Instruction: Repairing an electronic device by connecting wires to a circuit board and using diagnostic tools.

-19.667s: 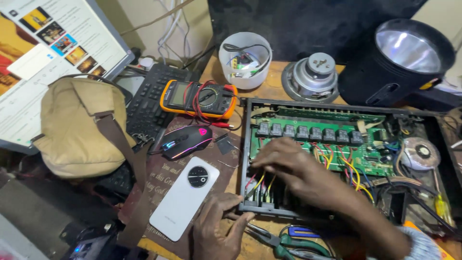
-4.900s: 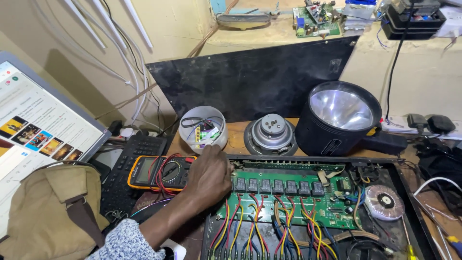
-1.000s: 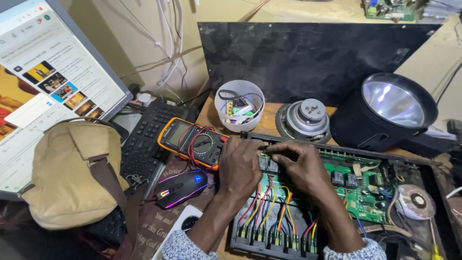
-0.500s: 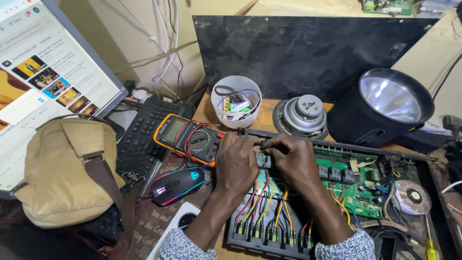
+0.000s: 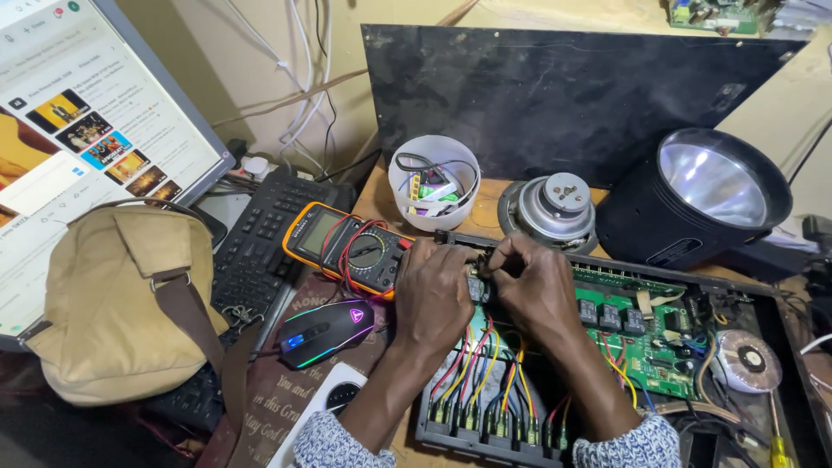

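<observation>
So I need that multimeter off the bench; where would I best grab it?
Judging by its pose, grip the orange multimeter across its long rubber sides near the screen end, coming from the keyboard side; the left hand and coiled leads crowd the dial end.

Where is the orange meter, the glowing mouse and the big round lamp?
Orange multimeter with red and black leads (image 5: 345, 249): head view, on its dial.
Black computer mouse with coloured lights (image 5: 325, 332): head view, on its back.
Big black round lamp (image 5: 712, 185): head view, on its shiny reflector.

Multimeter (image 5: 347, 250), mouse (image 5: 325, 331), tan bag (image 5: 113, 303)
</observation>
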